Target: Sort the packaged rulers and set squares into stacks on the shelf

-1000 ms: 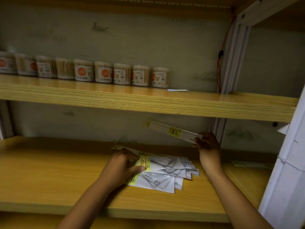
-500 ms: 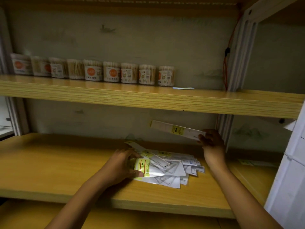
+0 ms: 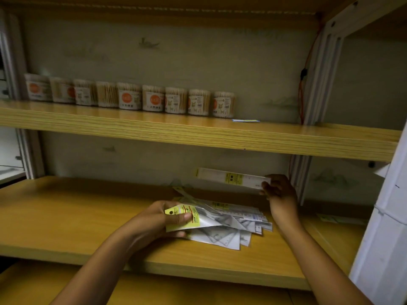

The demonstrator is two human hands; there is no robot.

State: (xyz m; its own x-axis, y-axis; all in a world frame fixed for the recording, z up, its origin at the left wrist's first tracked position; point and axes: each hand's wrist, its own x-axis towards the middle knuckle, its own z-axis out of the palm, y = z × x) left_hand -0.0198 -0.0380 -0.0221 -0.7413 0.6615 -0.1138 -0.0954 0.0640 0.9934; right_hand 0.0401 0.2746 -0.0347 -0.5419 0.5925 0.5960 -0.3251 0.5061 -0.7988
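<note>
A: Left hand (image 3: 158, 219)?
B: Thumb and fingers pinch the yellow header of a set square pack (image 3: 193, 219), lifted off the pile (image 3: 231, 225) on the lower shelf (image 3: 66, 216).
A: Right hand (image 3: 279, 194)?
B: Fingertips pinch one end of a ruler pack (image 3: 231, 178), held clear above the pile, near the back wall.
A: Upper shelf (image 3: 154, 130)?
B: Row of swab tubs (image 3: 130, 97); flat card (image 3: 245, 120) beside.

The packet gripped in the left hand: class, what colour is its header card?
Yellow header, with a red line, clearest in the head view.
</note>
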